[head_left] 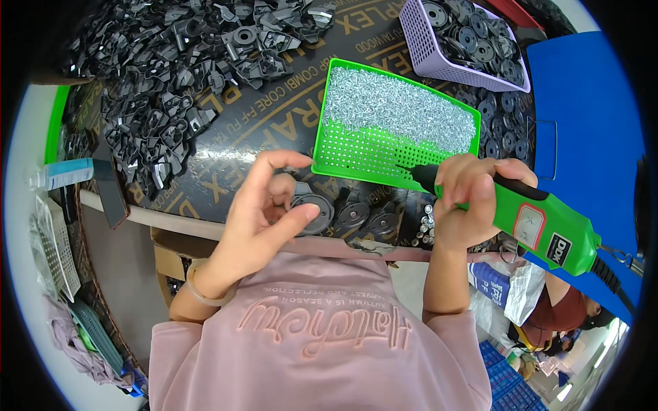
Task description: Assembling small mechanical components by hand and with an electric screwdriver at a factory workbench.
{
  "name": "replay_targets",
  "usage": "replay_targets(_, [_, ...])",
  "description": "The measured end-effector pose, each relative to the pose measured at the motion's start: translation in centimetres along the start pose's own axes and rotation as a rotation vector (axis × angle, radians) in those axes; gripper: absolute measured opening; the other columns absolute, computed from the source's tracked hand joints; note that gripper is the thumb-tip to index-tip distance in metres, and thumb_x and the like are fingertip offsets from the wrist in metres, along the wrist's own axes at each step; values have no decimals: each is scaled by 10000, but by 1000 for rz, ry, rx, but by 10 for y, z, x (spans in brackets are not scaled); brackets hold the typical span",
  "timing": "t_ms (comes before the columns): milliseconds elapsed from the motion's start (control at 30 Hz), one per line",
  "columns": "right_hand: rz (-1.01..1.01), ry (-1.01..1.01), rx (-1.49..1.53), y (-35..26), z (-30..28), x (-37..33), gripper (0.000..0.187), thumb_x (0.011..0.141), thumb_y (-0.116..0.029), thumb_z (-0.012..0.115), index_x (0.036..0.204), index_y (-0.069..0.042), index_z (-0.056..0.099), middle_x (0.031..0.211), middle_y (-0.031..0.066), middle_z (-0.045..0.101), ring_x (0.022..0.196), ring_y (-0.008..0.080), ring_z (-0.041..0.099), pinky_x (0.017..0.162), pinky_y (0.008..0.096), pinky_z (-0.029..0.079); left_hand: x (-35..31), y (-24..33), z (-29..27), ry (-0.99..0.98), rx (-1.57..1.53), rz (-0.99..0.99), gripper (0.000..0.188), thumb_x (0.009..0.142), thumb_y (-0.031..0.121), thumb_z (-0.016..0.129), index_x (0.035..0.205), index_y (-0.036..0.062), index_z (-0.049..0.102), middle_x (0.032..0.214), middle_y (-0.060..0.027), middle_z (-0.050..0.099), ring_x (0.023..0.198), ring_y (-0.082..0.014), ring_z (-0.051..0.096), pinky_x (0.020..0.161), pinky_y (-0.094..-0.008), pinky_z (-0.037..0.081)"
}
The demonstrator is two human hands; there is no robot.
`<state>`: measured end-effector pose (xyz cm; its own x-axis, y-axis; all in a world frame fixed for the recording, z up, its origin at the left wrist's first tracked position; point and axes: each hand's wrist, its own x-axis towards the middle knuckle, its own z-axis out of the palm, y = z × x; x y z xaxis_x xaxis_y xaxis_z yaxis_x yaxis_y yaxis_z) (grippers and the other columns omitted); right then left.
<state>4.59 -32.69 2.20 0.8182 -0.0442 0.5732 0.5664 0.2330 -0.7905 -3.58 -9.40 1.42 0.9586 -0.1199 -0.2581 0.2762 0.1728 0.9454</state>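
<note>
My right hand is wrapped round a green and black electric screwdriver. Its thin dark bit points left, over the perforated part of a green tray. A heap of small silver screws fills the tray's far side. Near the table's front edge, my left hand has its thumb and index finger apart. The thumb tip overlaps a dark round plastic part; whether it presses on it I cannot tell. Two similar dark parts lie just right of that one.
Black plastic pieces lie heaped at the left and far left. A lilac basket of dark discs stands far right, with loose discs beside it. Small metal pieces lie near the front edge. Another person is at the lower right.
</note>
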Motion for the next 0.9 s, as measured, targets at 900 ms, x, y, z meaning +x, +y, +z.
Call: replay_targets(900, [107,-276,189,-67,13,20,238,1018,-204,506,1240,-126,471,694,-16,492,552,97,465,574,285,405,20,-8,26,-91,63,106,503,786,-133,734,1252,4,603,944,-72,694,877,-104,685,766,-256,597])
